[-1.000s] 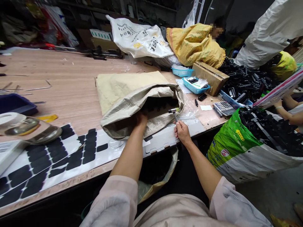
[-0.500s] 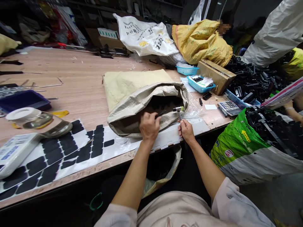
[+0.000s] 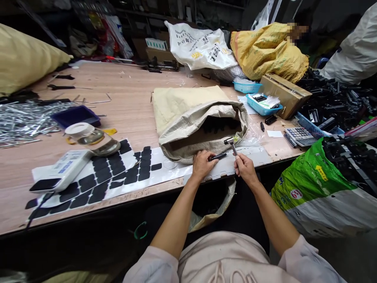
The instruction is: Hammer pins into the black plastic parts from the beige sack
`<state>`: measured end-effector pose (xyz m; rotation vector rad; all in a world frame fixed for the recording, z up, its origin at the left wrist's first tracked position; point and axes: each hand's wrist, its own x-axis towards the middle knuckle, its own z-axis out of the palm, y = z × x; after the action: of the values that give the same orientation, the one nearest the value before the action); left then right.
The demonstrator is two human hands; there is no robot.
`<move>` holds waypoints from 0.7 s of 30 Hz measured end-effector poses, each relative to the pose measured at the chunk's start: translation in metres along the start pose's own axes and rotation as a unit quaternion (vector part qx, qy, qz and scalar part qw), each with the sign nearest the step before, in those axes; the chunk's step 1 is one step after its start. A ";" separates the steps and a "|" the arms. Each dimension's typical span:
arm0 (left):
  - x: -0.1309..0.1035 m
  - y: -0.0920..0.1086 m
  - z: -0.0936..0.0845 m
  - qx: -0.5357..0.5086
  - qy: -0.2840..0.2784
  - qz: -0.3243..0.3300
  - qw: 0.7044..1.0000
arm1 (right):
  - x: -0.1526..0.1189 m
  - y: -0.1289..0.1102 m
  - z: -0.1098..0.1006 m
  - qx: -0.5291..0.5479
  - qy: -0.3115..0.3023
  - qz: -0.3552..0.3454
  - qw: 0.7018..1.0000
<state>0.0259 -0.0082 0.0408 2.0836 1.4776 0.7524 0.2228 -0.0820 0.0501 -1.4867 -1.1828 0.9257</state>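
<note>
My left hand (image 3: 202, 164) is closed on a small black part (image 3: 218, 157) at the table's front edge, just before the mouth of a beige woven sack (image 3: 188, 106). To its right, my right hand (image 3: 244, 166) grips the handle of a small hammer (image 3: 233, 147), whose metal head is raised near the sack's right rim. The sack lies on its side with its opening towards me, and dark pieces show dimly inside. White cardboard (image 3: 247, 156) lies under both hands.
Left are black sticker sheets (image 3: 101, 173), a glass jar (image 3: 97, 139), a white box (image 3: 66, 169), a dark blue tray (image 3: 75, 116) and metal rods (image 3: 26, 120). Right are a calculator (image 3: 301, 135), blue baskets (image 3: 262, 104) and a green-white bag (image 3: 312, 177) of black parts.
My left hand has moved from the sack's mouth to the table edge, and the black part now shows clearly in it. The view has turned left; the hammer stays in my right hand.
</note>
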 end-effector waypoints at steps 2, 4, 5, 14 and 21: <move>-0.001 0.001 0.001 -0.007 -0.002 -0.008 1.000 | -0.014 -0.002 -0.004 -0.079 -0.005 -0.039 0.996; -0.002 0.003 0.001 -0.009 -0.003 -0.017 1.000 | -0.024 -0.004 -0.007 -0.155 -0.004 -0.082 0.985; -0.002 0.004 0.000 -0.009 -0.003 -0.020 1.000 | -0.027 -0.005 -0.007 -0.183 -0.004 -0.101 0.978; -0.002 0.008 -0.002 0.009 -0.009 -0.030 0.999 | -0.032 0.000 -0.002 -0.276 0.007 -0.151 0.949; -0.001 0.007 -0.001 -0.004 -0.013 -0.033 0.999 | -0.034 -0.008 0.004 -0.210 -0.006 -0.142 0.967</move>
<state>0.0297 -0.0115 0.0460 2.0213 1.5187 0.7024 0.2088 -0.1140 0.0566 -1.5803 -1.6243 0.5070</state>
